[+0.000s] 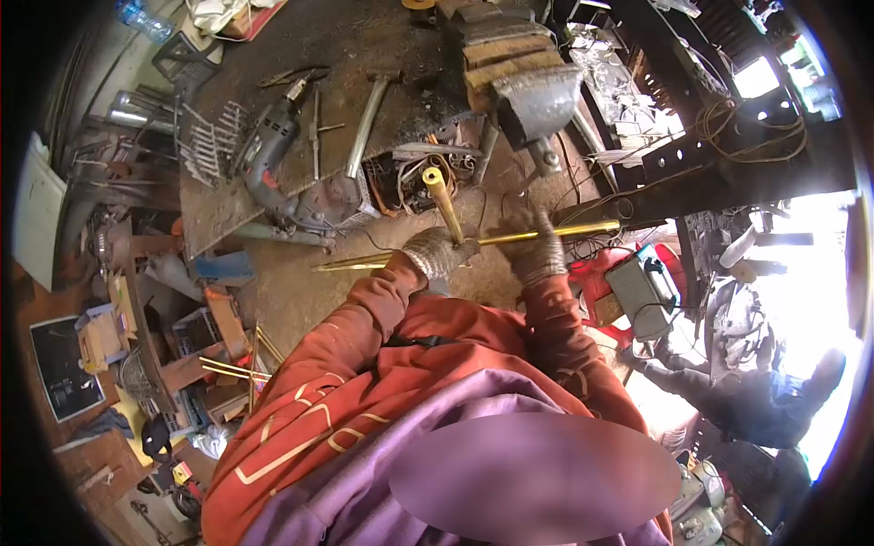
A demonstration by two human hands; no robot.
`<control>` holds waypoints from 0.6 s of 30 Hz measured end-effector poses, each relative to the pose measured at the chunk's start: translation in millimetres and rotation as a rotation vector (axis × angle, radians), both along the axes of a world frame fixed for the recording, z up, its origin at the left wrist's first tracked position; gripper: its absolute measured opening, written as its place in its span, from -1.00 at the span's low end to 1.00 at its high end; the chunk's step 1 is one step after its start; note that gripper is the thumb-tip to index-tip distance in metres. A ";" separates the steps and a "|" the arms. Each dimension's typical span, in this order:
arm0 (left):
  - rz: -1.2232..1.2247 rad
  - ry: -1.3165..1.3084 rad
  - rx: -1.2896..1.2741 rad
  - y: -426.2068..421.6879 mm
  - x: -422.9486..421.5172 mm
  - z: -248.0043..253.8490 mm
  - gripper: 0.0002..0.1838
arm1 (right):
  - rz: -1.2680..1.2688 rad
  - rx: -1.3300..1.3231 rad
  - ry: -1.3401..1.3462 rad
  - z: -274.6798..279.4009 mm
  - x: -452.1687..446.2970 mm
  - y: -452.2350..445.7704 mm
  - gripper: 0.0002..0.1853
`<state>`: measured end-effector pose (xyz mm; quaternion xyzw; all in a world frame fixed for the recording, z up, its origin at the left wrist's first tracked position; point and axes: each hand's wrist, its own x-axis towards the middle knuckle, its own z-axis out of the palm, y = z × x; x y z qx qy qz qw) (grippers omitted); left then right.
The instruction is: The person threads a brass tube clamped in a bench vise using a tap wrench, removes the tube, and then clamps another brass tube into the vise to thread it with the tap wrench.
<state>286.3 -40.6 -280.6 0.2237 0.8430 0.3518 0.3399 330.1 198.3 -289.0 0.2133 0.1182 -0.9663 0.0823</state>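
Note:
Both hands wear grey work gloves, in front of the orange sweatshirt. My left hand [439, 253] is closed around brass-coloured rods. One thick brass tube [443, 202] with a hollow end points up and away from it. A long thin brass rod [583, 228] runs sideways, from near my left hand past my right hand. My right hand [535, 247] is at this rod, its fingers blurred, so their grip is unclear. More brass lengths [364, 262] stick out to the left of my left hand.
A metal workbench [241, 205] holds a power drill [273, 136], a hammer [371, 118] and drill bits [214, 141]. A vise [537, 100] stands ahead. A red machine [596, 287] is at right, near a person [774, 396]. Crossed brass rods [238, 369] lie at lower left.

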 end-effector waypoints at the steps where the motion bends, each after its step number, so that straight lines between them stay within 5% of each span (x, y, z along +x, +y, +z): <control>1: 0.044 -0.047 0.122 -7.0 -4.5 -2.0 -0.54 | -0.085 0.052 -0.103 6.7 -7.9 7.3 -0.56; 2: 0.050 -0.072 0.023 -11.2 -16.8 -67.8 -0.55 | -0.167 0.113 -0.208 15.4 -16.2 14.1 -0.64; 5: 0.105 -0.125 -0.082 -14.7 -43.6 -17.6 -0.57 | -0.265 0.340 -0.382 16.3 -42.7 37.9 -0.62; 6: 0.126 -0.130 -0.074 -15.4 -49.8 -56.6 -0.60 | -0.273 0.344 -0.392 12.3 -46.9 47.5 -0.62; 8: 0.144 -0.140 -0.060 -15.6 -60.2 -74.7 -0.60 | -0.137 0.989 -0.588 7.8 -60.9 61.1 -0.43; 9: 0.170 -0.144 -0.047 -15.5 -65.9 -78.2 -0.59 | -0.139 0.989 -0.592 2.6 -62.1 59.7 -0.43; 11: 0.119 -0.087 -0.026 -19.6 -73.6 -84.9 -0.59 | -0.324 1.909 -0.444 -2.2 -57.0 50.9 -0.30; 13: 0.097 -0.032 -0.001 -12.4 -77.0 -67.5 -0.59 | -0.255 1.843 -0.341 25.8 -51.0 44.0 -0.28; 15: 0.074 -0.180 -0.268 -5.1 -87.1 -2.1 -0.57 | -0.488 1.479 0.051 74.4 -50.5 14.6 -0.32; 16: 0.053 -0.006 -0.114 -15.7 -84.3 -73.9 -0.51 | -0.490 1.367 0.195 111.8 -52.8 -4.1 -0.35; 17: 0.121 -0.061 -0.150 -10.4 -86.7 -53.9 -0.48 | -0.498 1.247 0.335 137.1 -57.2 -15.3 -0.37; 18: 0.088 -0.092 -0.197 -12.5 -89.9 -37.3 -0.49 | -0.516 1.449 0.380 146.1 -63.8 -11.2 -0.35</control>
